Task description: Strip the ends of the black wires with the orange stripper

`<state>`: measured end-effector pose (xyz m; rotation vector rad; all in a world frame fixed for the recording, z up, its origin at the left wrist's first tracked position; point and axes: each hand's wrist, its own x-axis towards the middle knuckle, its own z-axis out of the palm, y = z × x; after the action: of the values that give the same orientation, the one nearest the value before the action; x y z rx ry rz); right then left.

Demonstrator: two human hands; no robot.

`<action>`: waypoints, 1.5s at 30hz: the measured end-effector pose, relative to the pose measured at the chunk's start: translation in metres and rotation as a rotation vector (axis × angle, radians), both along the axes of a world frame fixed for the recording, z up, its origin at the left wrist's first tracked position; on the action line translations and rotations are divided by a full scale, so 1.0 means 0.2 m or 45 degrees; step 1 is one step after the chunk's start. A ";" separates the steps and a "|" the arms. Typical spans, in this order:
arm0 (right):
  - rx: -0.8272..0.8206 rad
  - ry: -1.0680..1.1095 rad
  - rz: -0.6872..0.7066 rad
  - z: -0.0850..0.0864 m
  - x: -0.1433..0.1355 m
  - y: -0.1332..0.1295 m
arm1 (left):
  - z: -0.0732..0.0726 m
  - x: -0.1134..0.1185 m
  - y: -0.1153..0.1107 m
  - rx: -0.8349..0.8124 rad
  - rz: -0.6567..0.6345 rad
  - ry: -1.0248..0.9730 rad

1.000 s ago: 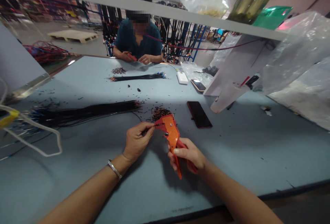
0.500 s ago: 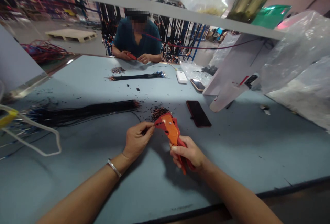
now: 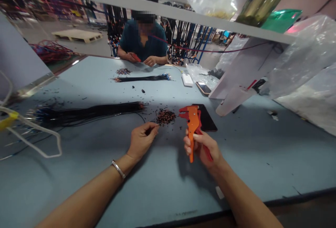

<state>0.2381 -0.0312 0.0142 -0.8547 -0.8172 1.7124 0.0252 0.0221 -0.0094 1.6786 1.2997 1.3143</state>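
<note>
The right hand (image 3: 208,147) has its fingers wrapped on the handles of the orange wire stripper (image 3: 193,119), over the table (image 3: 157,193). To the left, the left hand (image 3: 141,140) keeps fingertips together, their content unclear. Beyond, the wire stripper partly hides a black phone (image 3: 209,120).

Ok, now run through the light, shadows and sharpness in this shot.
Head view: far half of the table brighter than the near half; soft shadow beneath the right hand and wire stripper; bright sheen on the clear plastic bag at right; wooden pallet slightly soft; wide-angle stretching towards the edges.
</note>
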 end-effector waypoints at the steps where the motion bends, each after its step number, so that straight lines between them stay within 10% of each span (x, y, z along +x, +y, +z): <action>1: 0.017 -0.014 0.020 0.01 0.00 0.00 | 0.00 0.00 0.00 -0.010 -0.004 -0.009; 15: 0.333 -0.549 0.261 -0.01 -0.04 0.00 | 0.03 0.00 -0.01 -0.008 -0.081 0.003; 28: 1.363 -1.793 -0.188 -0.05 -0.16 -0.02 | 0.05 0.03 -0.05 -0.304 -0.160 -0.367; 45: 1.251 -1.903 -0.296 -0.10 -0.15 0.06 | 0.05 0.03 -0.02 -0.379 -0.371 -0.354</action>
<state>0.2090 -0.0183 -0.0068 -1.3144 -2.1230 0.0372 0.0308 0.0175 0.0013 1.3631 0.9900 1.0763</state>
